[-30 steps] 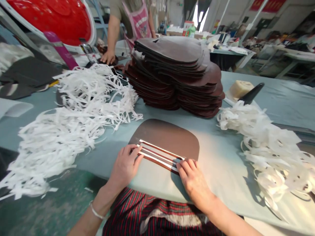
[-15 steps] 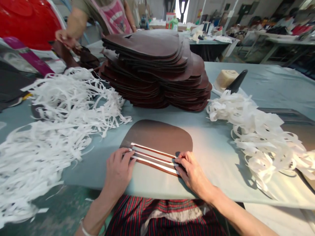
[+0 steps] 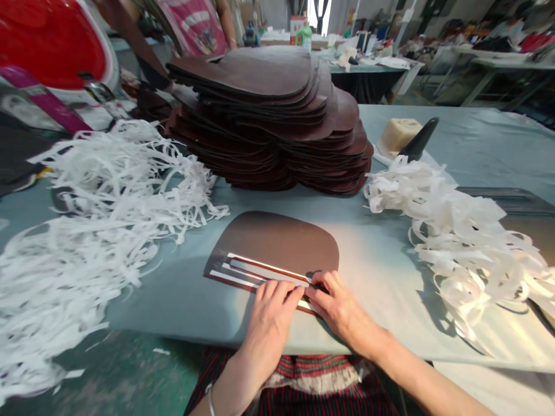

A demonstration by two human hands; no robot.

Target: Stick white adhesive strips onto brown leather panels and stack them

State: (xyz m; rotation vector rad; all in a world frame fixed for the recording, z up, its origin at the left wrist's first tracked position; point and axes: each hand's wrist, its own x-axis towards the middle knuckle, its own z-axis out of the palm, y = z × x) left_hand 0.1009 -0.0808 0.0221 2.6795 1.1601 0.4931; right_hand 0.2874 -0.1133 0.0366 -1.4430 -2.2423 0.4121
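Note:
A dark brown leather-like panel [image 3: 277, 240] with a rounded far edge lies flat before me. White strips [image 3: 234, 279] run along its near edge and around a long slot [image 3: 264, 271], where a pale layer shows. My left hand [image 3: 271, 315] rests on the near edge towards the right, its fingers stretched over the strips and its thumb close to my right fingertips. At the slot's right end, the fingers of my right hand [image 3: 336, 300] are curled and pressed together. What lies between them is hidden.
Behind the panel rises a tall stack of brown panels [image 3: 269, 121]. Tangled white strips [image 3: 99, 231] heap at left, and curled white ribbon [image 3: 455, 242] at right. A cream block [image 3: 399, 136] stands beside a black-handled tool [image 3: 418, 141]. Across the table is a person in a pink apron [image 3: 195, 29].
My left hand has slid right along the near edge, from the slot's left end to close beside my right hand. My right hand has barely moved. The other person's hand has left view.

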